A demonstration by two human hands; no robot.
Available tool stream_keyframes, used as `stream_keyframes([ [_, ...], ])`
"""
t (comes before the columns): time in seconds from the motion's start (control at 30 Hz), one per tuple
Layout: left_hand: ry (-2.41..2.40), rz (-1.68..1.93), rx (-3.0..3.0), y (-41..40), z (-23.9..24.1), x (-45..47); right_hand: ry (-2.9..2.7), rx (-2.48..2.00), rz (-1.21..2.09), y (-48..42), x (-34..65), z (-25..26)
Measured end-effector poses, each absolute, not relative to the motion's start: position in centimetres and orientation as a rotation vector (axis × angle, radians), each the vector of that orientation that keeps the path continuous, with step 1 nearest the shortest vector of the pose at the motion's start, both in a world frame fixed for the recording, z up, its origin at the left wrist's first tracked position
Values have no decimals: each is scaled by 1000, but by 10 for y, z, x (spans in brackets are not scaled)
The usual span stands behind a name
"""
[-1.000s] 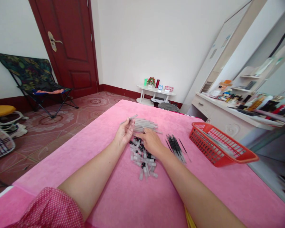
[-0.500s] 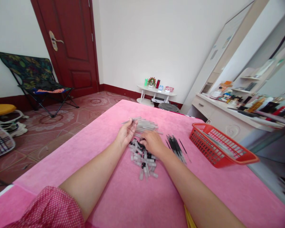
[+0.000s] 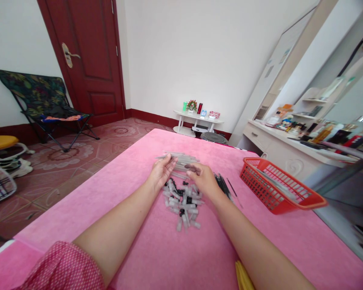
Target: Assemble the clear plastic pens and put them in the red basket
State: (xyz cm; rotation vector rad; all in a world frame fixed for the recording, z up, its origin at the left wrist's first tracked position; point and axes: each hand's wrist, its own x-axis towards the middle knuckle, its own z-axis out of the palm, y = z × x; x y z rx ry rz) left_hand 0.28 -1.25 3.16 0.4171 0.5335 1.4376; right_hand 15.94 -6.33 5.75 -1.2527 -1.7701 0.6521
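Note:
My left hand (image 3: 163,171) pinches a thin grey rod that sticks out to the left of its fingertips. Facing it, my right hand (image 3: 201,177) has thumb and fingers drawn together; whatever they hold is too small to make out. Beyond and between both hands lies a bundle of slim grey translucent rods (image 3: 184,160). Nearer to me, below the fingers, is a loose pile of short translucent caps (image 3: 186,201) mixed with small black pieces (image 3: 182,212). To the right of my right hand lie several thin black sticks (image 3: 222,184), partly hidden by the hand and wrist.
A pink cloth (image 3: 157,253) covers the table. An orange-red plastic basket (image 3: 272,193) with pale long items inside stands at the right. Something yellow (image 3: 243,276) shows by my right forearm. Beyond the table are a dressing table (image 3: 272,141), a low white shelf (image 3: 196,114) and a folding chair (image 3: 51,104).
My right hand has lifted off the cap pile and moved slightly up and to the right, uncovering more caps. My left hand stays nearly in place with the rod.

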Motion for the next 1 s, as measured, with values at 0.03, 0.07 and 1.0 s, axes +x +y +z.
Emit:
stream_keyframes([
  [0.03, 528, 1434, 434, -13, 31, 3, -1651, -1221, 696, -62, 164, 60],
  [0.07, 523, 1426, 455, -14, 31, 4, -1548, -1198, 730, -61, 167, 62],
  [1.0, 504, 1342, 758, -24, 32, 9, -1252, -1111, 852, -67, 167, 74],
])
